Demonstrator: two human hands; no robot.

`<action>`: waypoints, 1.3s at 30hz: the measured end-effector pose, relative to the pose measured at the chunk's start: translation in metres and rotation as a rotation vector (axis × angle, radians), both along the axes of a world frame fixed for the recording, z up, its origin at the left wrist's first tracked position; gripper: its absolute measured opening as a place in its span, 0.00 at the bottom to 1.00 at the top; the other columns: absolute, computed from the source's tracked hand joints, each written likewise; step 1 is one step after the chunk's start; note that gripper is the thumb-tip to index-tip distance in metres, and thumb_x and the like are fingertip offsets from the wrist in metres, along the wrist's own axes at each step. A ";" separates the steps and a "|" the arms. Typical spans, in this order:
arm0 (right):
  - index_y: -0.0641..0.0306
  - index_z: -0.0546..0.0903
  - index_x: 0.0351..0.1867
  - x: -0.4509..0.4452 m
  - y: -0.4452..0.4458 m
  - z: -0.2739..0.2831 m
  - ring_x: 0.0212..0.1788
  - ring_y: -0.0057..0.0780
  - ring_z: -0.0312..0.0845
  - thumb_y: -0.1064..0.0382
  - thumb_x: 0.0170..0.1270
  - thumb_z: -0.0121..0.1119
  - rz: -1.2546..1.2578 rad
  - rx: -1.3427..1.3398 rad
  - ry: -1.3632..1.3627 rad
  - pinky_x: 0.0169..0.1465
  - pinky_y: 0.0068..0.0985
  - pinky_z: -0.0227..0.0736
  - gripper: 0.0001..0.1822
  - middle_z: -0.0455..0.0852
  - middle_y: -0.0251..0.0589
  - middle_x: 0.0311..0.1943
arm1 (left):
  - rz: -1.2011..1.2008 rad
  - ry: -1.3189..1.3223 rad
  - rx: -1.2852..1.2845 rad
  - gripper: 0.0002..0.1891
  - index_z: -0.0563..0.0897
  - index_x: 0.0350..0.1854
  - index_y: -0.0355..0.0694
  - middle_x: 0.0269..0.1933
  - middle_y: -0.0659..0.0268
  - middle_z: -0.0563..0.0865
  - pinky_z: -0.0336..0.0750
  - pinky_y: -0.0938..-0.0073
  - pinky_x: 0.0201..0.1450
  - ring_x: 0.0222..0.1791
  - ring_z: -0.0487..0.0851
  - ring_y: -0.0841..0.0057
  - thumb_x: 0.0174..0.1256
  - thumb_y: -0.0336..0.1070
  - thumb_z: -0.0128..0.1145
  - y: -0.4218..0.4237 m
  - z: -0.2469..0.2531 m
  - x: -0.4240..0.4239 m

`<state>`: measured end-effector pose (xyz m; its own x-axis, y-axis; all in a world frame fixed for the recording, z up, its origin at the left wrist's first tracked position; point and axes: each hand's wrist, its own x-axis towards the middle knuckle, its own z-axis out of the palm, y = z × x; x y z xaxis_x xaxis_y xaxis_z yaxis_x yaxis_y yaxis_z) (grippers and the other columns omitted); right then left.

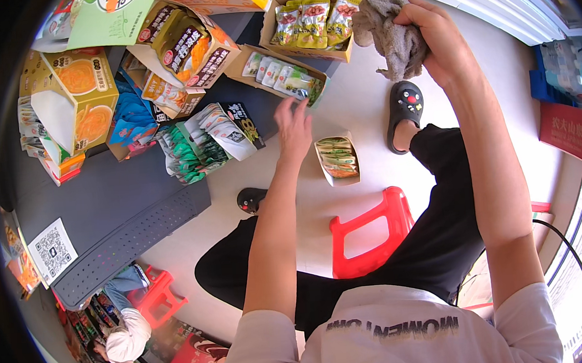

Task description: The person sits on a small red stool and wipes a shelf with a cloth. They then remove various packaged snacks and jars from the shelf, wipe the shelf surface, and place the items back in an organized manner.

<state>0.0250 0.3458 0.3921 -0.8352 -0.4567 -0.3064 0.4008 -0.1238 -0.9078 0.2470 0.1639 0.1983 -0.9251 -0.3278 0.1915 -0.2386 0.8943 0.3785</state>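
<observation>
My right hand (433, 37) grips a crumpled grey cloth (394, 35), raised at the upper right. My left hand (295, 128) has its fingers spread and holds nothing. Its fingertips are at the near edge of an open carton (247, 63) of small snack packets (276, 74); whether they touch it I cannot tell. Just left of that hand is a display box of white and dark packets (221, 130), beside green packets (183, 156). Beyond stands a carton of yellow-green snack pouches (313, 25). Below the hands, a small open box of packets (337, 158) sits lower down.
Snack cartons (186, 52) crowd the dark shelf unit (135, 192), which carries a printed code card (53, 251). A red plastic stool (339, 249) stands by my legs. Another person (127, 339) is at lower left near a second red stool (160, 299). Wrapped bottles (576, 68) lie at right.
</observation>
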 end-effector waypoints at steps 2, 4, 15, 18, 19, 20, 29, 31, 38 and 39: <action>0.68 0.76 0.35 -0.001 0.001 -0.002 0.32 0.31 0.76 0.69 0.53 0.54 -0.006 0.004 0.018 0.36 0.29 0.74 0.09 0.78 0.43 0.31 | 0.121 0.061 -0.035 0.21 0.74 0.54 0.42 0.55 0.53 0.70 0.68 0.63 0.55 0.55 0.70 0.61 0.55 0.31 0.60 0.010 -0.001 0.018; 0.69 0.76 0.39 0.001 0.000 -0.002 0.34 0.29 0.76 0.69 0.54 0.53 0.021 0.019 0.007 0.39 0.27 0.74 0.11 0.79 0.42 0.33 | 0.225 0.003 0.284 0.20 0.74 0.52 0.40 0.51 0.51 0.73 0.68 0.62 0.54 0.53 0.72 0.58 0.55 0.31 0.59 0.021 -0.032 0.049; 0.69 0.76 0.48 0.002 -0.001 -0.005 0.37 0.24 0.77 0.68 0.56 0.49 0.036 0.109 0.034 0.44 0.22 0.74 0.17 0.80 0.42 0.38 | 0.514 -0.642 0.610 0.13 0.78 0.45 0.40 0.41 0.50 0.84 0.74 0.57 0.48 0.46 0.81 0.51 0.57 0.30 0.52 0.067 -0.141 0.121; 0.70 0.75 0.51 0.001 0.001 -0.004 0.39 0.24 0.77 0.68 0.56 0.49 0.115 0.118 0.014 0.45 0.21 0.74 0.19 0.79 0.42 0.39 | 0.536 -0.645 0.656 0.13 0.78 0.47 0.42 0.44 0.51 0.84 0.74 0.55 0.48 0.47 0.80 0.50 0.58 0.34 0.52 0.069 -0.142 0.112; 0.71 0.74 0.51 -0.001 0.001 -0.005 0.39 0.24 0.77 0.68 0.56 0.49 0.124 0.130 0.007 0.45 0.21 0.74 0.20 0.79 0.42 0.39 | 0.541 -0.670 0.665 0.14 0.78 0.47 0.42 0.45 0.51 0.83 0.74 0.55 0.49 0.47 0.80 0.50 0.59 0.34 0.52 0.067 -0.141 0.111; 0.72 0.73 0.52 -0.001 0.000 -0.006 0.39 0.24 0.77 0.68 0.56 0.48 0.136 0.142 0.001 0.45 0.21 0.73 0.20 0.79 0.42 0.39 | 0.551 -0.707 0.695 0.14 0.78 0.49 0.45 0.46 0.51 0.83 0.74 0.55 0.49 0.48 0.79 0.50 0.60 0.35 0.52 0.062 -0.142 0.106; 0.73 0.74 0.51 0.016 -0.021 0.002 0.32 0.26 0.78 0.70 0.56 0.47 0.134 0.065 -0.026 0.35 0.25 0.76 0.20 0.79 0.43 0.34 | 0.558 -0.518 0.912 0.19 0.78 0.53 0.44 0.41 0.53 0.85 0.81 0.64 0.37 0.42 0.84 0.58 0.58 0.27 0.46 0.048 -0.089 0.136; 0.73 0.74 0.49 0.017 -0.021 0.006 0.33 0.26 0.76 0.70 0.54 0.48 0.112 0.046 -0.041 0.36 0.24 0.73 0.19 0.79 0.42 0.33 | 0.646 -0.507 1.139 0.20 0.78 0.52 0.42 0.39 0.56 0.85 0.83 0.69 0.30 0.40 0.86 0.64 0.57 0.25 0.45 0.046 -0.051 0.133; 0.73 0.75 0.45 0.012 -0.017 0.000 0.34 0.28 0.74 0.70 0.52 0.50 0.092 0.014 -0.045 0.37 0.25 0.72 0.17 0.78 0.41 0.33 | 0.837 -0.323 1.320 0.22 0.77 0.51 0.33 0.43 0.56 0.83 0.85 0.68 0.32 0.38 0.85 0.66 0.52 0.17 0.41 0.030 -0.008 0.161; 0.72 0.76 0.43 0.011 -0.016 0.000 0.33 0.28 0.74 0.70 0.52 0.50 0.085 0.007 -0.048 0.37 0.25 0.72 0.16 0.77 0.41 0.32 | 0.851 -0.306 1.329 0.23 0.77 0.51 0.34 0.43 0.57 0.83 0.85 0.69 0.32 0.37 0.85 0.66 0.52 0.17 0.40 0.025 0.000 0.162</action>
<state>0.0355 0.3300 0.3918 -0.7776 -0.5233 -0.3485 0.4525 -0.0809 -0.8881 0.4093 0.1885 0.1984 -0.3439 -0.5169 -0.7839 -0.6797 -0.4390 0.5876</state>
